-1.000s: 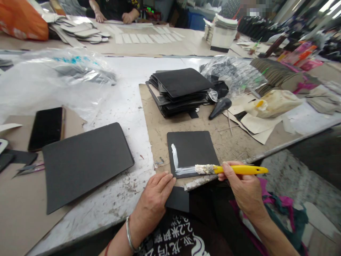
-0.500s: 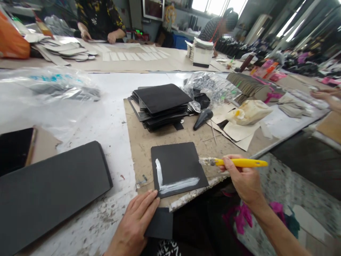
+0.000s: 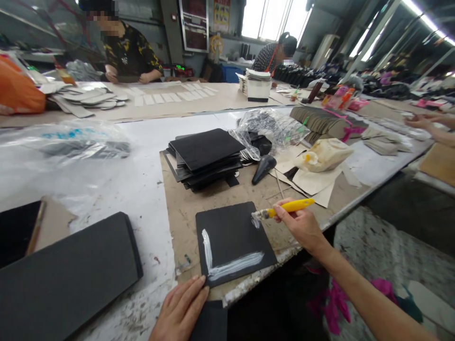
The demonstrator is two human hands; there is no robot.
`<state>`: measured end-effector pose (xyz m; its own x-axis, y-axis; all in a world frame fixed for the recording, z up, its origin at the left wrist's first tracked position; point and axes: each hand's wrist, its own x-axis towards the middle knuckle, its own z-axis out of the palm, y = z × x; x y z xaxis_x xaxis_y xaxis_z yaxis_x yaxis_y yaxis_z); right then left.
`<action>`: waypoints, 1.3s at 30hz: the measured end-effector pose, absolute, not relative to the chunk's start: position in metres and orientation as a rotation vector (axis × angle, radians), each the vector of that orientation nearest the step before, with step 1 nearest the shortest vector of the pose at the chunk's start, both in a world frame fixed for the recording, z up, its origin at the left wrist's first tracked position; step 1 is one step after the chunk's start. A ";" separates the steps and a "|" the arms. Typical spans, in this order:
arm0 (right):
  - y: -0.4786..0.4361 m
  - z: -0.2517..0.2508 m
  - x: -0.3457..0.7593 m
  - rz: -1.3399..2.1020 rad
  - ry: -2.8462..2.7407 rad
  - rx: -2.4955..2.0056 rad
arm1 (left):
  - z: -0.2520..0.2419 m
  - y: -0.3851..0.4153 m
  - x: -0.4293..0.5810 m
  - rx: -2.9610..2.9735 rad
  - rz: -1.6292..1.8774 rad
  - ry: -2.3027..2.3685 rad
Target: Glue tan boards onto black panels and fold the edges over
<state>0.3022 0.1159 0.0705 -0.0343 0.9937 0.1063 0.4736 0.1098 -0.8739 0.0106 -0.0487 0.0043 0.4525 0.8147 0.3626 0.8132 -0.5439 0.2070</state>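
A black square panel (image 3: 231, 237) lies on the brown board at the table's front edge. White paste marks its left and near sides, with a short dab near its right edge. My right hand (image 3: 300, 226) is closed around the yellow handle of a brush (image 3: 293, 205), whose paste-coated bristles touch the panel near its upper right. My left hand (image 3: 183, 308) lies flat, fingers stretched out, fingertips at the panel's near left corner. Beside it, a smaller black piece (image 3: 209, 322) shows at the table edge, partly covered by the hand.
Behind the panel stands a stack of black panels (image 3: 208, 149). A dark pointed tool (image 3: 263, 169) and a paste-stained bag (image 3: 325, 154) lie to its right. At left are a long black board (image 3: 67, 274) and a phone (image 3: 17, 232). Two people work across the table; another person's hands (image 3: 423, 122) show far right.
My right hand has moved the brush left onto the panel, leaving a new white dab near the right edge. My left hand stays at the corner. The view has tilted up.
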 end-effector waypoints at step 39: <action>0.026 0.094 0.291 0.744 -1.393 -1.646 | 0.016 -0.051 0.020 2.495 0.799 1.475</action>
<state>0.2907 0.0259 0.0943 0.2081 0.9753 0.0745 0.4806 -0.0356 -0.8762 0.0200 -0.0508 0.0163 0.3803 0.8461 0.3734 0.7747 -0.5119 0.3711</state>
